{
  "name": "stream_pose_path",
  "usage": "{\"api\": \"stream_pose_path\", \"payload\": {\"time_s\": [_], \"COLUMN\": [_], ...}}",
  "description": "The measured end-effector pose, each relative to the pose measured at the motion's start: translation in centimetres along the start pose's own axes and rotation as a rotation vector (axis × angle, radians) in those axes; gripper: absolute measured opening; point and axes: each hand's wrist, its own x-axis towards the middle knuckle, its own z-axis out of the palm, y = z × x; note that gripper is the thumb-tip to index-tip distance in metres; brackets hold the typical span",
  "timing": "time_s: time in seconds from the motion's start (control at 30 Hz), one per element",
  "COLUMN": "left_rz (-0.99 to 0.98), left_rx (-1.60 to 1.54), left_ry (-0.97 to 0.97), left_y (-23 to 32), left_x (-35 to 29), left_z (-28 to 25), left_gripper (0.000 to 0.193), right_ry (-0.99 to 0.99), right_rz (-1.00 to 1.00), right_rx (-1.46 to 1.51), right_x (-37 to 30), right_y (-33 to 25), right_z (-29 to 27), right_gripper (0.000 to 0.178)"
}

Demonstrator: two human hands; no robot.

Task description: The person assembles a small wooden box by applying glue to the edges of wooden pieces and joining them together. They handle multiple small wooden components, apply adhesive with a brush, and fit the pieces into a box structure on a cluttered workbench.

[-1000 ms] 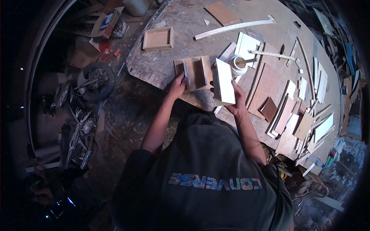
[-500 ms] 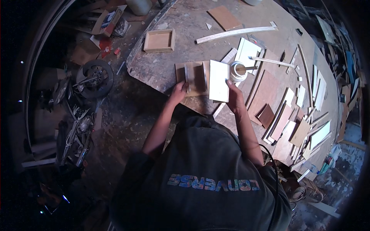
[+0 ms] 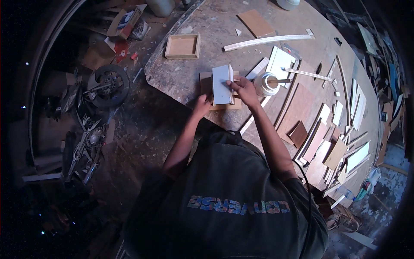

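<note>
A white rectangular panel (image 3: 222, 85) sits over a small brown wooden board (image 3: 205, 82) at the table's near edge. My right hand (image 3: 244, 92) is closed on the panel's right side, fingertips on its white face. My left hand (image 3: 202, 106) is closed at the board's near left edge, beside the panel's lower corner; its fingertips are partly hidden. The upright strips on the board are mostly covered by the panel. Just right of my right hand stands an open white jar (image 3: 267, 84) with a wooden stick (image 3: 282, 80) across its mouth.
A shallow wooden tray (image 3: 183, 57) lies at the table's far left. Further back are a brown board (image 3: 256, 23) and a long pale strip (image 3: 268, 42). Many wood offcuts (image 3: 297, 105) cover the right side. Motorcycle parts (image 3: 108, 86) lie on the floor at left.
My right hand has brought the white panel leftward and laid it over the strips on the brown board. My left hand stays at the board's near edge, slightly lower.
</note>
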Motion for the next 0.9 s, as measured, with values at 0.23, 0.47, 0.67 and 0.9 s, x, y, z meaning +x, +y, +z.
{"api": "stream_pose_path", "payload": {"time_s": [0.23, 0.47, 0.67, 0.9], "left_rz": [0.088, 0.007, 0.050, 0.191], "left_rx": [-0.282, -0.333, -0.310, 0.022], "left_ry": [-0.014, 0.047, 0.214, 0.317], "left_y": [-0.5, 1.7, 3.9, 7.9], "left_x": [-0.3, -1.5, -2.4, -3.8], "left_z": [1.1, 1.5, 1.4, 1.5], "left_gripper": [0.017, 0.039, 0.058, 0.063], "right_ry": [0.190, 0.265, 0.265, 0.265], "right_rz": [0.015, -0.025, -0.005, -0.019], "right_rx": [-0.386, -0.462, -0.466, -0.459], "right_x": [-0.2, -0.6, -1.0, -1.2], "right_y": [-1.5, -2.0, -2.1, -2.2], "right_z": [1.1, 1.2, 1.1, 1.3], "right_gripper": [0.083, 0.082, 0.081, 0.080]}}
